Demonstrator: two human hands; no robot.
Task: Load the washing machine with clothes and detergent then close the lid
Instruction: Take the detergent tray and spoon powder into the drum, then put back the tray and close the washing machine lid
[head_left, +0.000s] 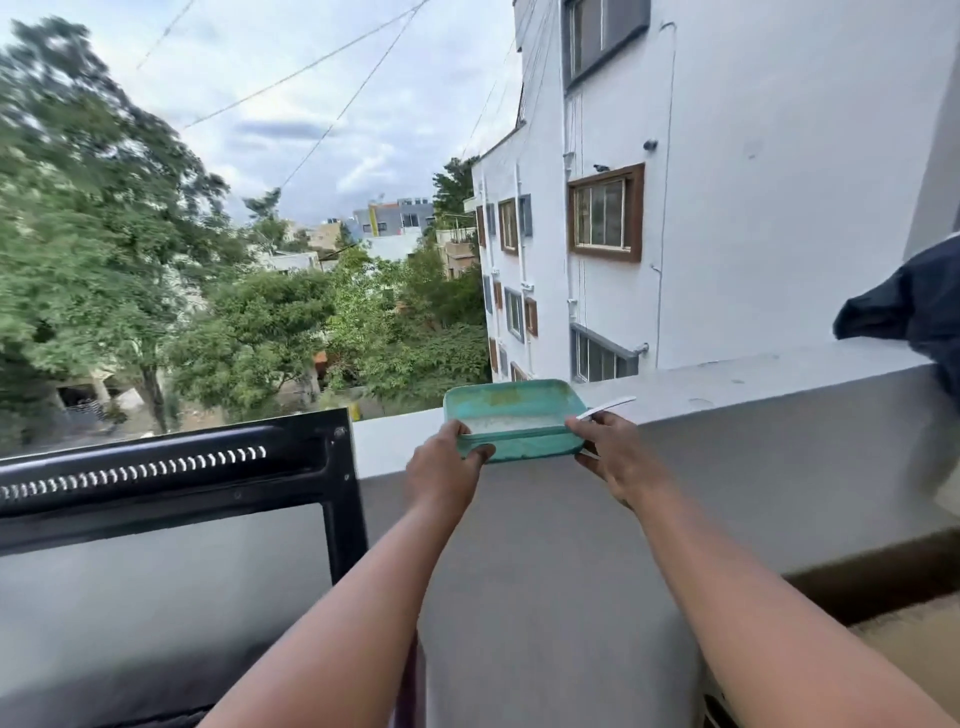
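Forearms reach out from the bottom edge to a green box (514, 421) on the parapet ledge (753, 376), beside the raised washer lid (171, 483). Your left hand (444, 467) grips the box's left end and your right hand (615, 454) its right end, the right fingers (582, 425) also pinching a white spoon (608, 407). Box lies long axis left to right, open top up with pale powder inside, equally near both hands; judged step is fetching detergent, and tilting risks a spill.
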